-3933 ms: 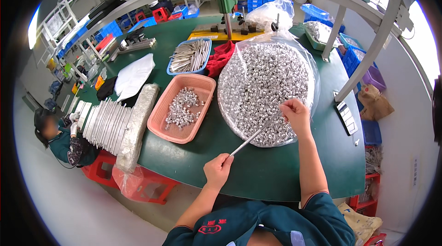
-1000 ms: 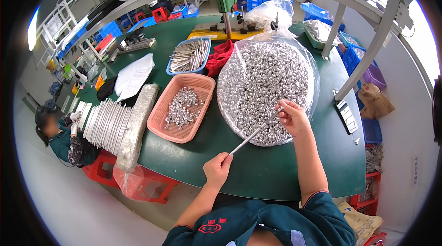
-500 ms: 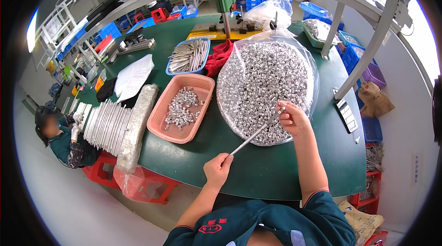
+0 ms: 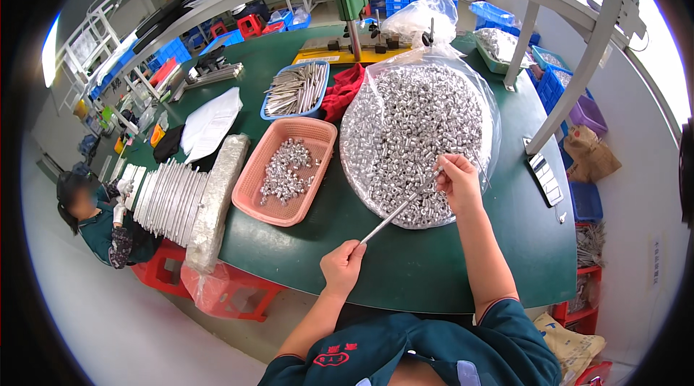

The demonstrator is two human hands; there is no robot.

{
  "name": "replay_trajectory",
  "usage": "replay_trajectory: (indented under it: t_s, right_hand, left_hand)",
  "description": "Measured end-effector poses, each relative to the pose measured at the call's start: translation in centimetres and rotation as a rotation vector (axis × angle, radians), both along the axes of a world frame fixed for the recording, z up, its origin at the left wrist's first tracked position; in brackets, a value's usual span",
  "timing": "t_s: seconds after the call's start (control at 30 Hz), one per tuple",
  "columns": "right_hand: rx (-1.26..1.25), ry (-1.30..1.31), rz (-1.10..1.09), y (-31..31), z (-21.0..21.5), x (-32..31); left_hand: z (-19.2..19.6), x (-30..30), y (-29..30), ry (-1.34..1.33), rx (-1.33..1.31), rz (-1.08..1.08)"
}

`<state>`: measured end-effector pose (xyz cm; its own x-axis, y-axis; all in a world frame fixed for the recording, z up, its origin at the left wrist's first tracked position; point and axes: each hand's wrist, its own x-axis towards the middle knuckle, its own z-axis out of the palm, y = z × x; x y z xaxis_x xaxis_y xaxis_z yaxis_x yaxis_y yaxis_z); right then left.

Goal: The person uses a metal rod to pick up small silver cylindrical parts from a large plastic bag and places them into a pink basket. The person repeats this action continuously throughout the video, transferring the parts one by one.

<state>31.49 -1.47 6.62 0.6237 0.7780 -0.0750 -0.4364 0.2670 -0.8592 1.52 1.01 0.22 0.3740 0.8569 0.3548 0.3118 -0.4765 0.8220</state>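
Silver metal rod (image 4: 396, 213): near end gripped in the left hand (image 4: 342, 269), far end at the right hand (image 4: 460, 182), thumb and fingers drawn together; what these pinch cannot be told. Small metal parts (image 4: 426, 111) lie beyond the right hand. Pink basket (image 4: 269, 217) stands on the table (image 4: 426, 274), beyond the left hand.

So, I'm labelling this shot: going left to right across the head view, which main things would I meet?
Co-worker, stack of metal rods, pale block, pink basket, left hand, thin metal rod, right hand, phone-like device. Left out: heap of small metal parts, overlapped by the rod and right hand.
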Motion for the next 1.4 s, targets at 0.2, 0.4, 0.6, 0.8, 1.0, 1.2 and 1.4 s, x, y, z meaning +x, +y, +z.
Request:
replay_trajectory:
  t_s: [0.2,0.4,0.6,0.8,1.0,1.2,1.4]
  right_hand:
    - [-0.004,-0.141,-0.066,0.0,0.7,-0.5]
    - [0.059,-0.259,-0.089,0.2,0.5,-1.0]
    - [-0.030,-0.486,-0.080,0.2,-0.3,-1.8]
    - [-0.104,-0.309,-0.033,-0.5,2.2,-1.9]
    - [-0.012,-0.060,0.074,-0.6,1.0,0.2]
    - [-0.016,0.014,0.161,-0.8,1.3,0.0]
    - [0.074,-0.101,0.065,0.0,0.9,-1.3]
  left_hand:
    - [-0.2,0.2,0.0,-0.049,-0.001,0.032]
    - [0.1,0.2,0.0,-0.083,-0.035,0.020]
    - [0.0,0.0,0.1,-0.084,-0.055,0.004]
    - [-0.3,0.0,0.2,-0.079,-0.056,0.033]
    - [0.2,-0.1,0.0,-0.034,-0.088,0.005]
    - [-0.1,0.1,0.2,-0.091,-0.044,0.019]
    - [-0.1,0.0,0.2,-0.119,-0.074,0.012]
